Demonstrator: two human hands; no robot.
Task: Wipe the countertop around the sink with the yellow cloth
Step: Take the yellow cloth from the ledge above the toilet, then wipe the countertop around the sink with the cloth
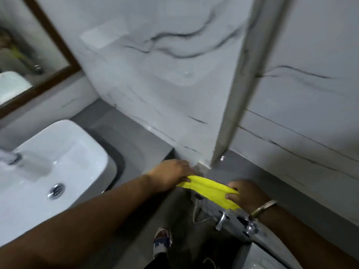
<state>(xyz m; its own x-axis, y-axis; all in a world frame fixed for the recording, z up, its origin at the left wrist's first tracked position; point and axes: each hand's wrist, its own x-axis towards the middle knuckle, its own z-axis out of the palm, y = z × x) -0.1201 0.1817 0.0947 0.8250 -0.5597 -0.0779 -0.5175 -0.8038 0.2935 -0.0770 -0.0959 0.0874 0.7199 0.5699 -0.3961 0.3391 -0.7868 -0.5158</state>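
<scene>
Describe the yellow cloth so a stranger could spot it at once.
Start at the white sink on the grey countertop, then look right, past the counter's end by the marble wall corner. The yellow cloth is stretched between the left hand and right hand, the only bright colour here.

Yellow cloth [208,190], stretched beyond countertop [124,131]

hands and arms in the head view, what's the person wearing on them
Both forearms are bare, with no sleeves in view and no gloves on either hand. The right hand has a thin gold-coloured metal bangle around the wrist. The left hand and its wrist carry nothing visible: no ring, watch or band. The picture is too blurred to show finer detail.
</scene>
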